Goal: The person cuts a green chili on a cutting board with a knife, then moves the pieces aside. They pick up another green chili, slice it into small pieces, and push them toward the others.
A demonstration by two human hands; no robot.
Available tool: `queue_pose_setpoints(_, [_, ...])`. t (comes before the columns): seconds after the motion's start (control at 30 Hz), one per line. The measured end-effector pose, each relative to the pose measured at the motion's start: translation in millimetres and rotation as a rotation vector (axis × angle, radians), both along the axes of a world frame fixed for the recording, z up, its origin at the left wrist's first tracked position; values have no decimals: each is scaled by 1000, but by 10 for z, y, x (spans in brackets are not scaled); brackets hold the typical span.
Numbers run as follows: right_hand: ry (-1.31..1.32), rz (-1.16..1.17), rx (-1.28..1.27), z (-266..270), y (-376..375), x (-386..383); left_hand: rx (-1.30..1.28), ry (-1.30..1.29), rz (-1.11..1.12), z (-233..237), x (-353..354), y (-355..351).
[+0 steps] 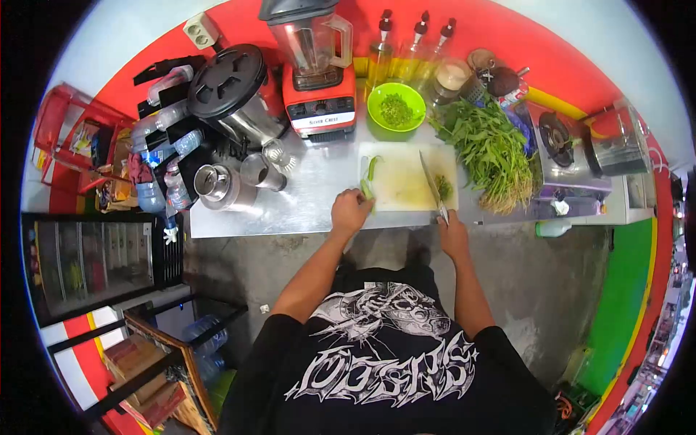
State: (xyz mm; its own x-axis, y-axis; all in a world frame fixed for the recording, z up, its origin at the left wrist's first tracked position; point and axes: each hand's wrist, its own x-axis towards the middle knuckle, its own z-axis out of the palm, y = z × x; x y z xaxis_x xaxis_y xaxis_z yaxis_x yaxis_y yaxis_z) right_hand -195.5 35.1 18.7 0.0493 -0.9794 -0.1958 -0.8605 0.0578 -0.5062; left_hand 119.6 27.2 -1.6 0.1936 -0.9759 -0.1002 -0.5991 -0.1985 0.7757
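Note:
My left hand (351, 211) is closed at the left edge of the white cutting board (402, 200), on the lower end of a green stalk (372, 168). The stalk lies along the board's left side. My right hand (452, 233) grips the handle of a knife (431, 177), whose blade points up and away across the board. A small heap of chopped greens (444, 188) lies just right of the blade. Behind the board stands a lime green bowl (377, 119) with chopped greens in it. Leafy greens with roots (487, 145) are piled right of the board.
A red blender (317, 98) stands behind the steel table (304, 210). Metal cups (262, 172), a milk can (217, 185) and a large lidded pot (235, 94) are at the left. Bottles (379, 61) line the back. A stove (573, 163) is at the right.

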Motion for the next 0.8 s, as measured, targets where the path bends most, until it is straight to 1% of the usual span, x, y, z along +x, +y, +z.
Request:
queue_pose_setpoints(0.07, [1, -29, -18, 24, 46, 80, 33, -146, -29, -30, -29, -32])
queue_pose_setpoints(0.13, [-67, -91, 95, 148, 43, 192, 12, -164, -42, -77, -22, -44])
queue_pose_setpoints(0.17, [-63, -99, 88, 204, 44, 203, 18, -165, -45, -159, -5, -59])
queue_pose_setpoints(0.27, [-100, -23, 115, 156, 4, 90, -17, -170, -24, -138, 3, -70])
queue_pose_setpoints(0.33, [-67, 75, 28, -8, -24, -54, -46, -78, 22, -17, -53, -51])
queue_pose_setpoints(0.4, [-106, 113, 16, -62, -43, -228, -60, -81, 29, 138, -169, 20])
queue_pose_setpoints(0.47, [-161, 139, -2, -90, -118, -317, -209, 15, 116, 250, -265, 47])
queue_pose_setpoints(0.53, [-220, 83, 55, -42, -125, -387, -192, 23, 110, 390, -304, 66])
queue_pose_setpoints(0.63, [-257, 109, 4, -189, -138, -487, -260, 224, 187, 561, -393, 99])
queue_pose_setpoints(0.67, [-261, 113, 5, -226, -135, -524, -260, 219, 191, 616, -427, 108])
queue_pose_setpoints(0.73, [-262, 149, -32, -183, -136, -511, -196, 412, 251, 803, -465, 122])
queue_pose_setpoints(0.77, [-286, 140, 22, -154, -133, -541, -193, 438, 239, 860, -460, 128])
queue_pose_setpoints(0.8, [-296, 140, 24, -48, -124, -548, -199, 546, 202, 689, -395, 101])
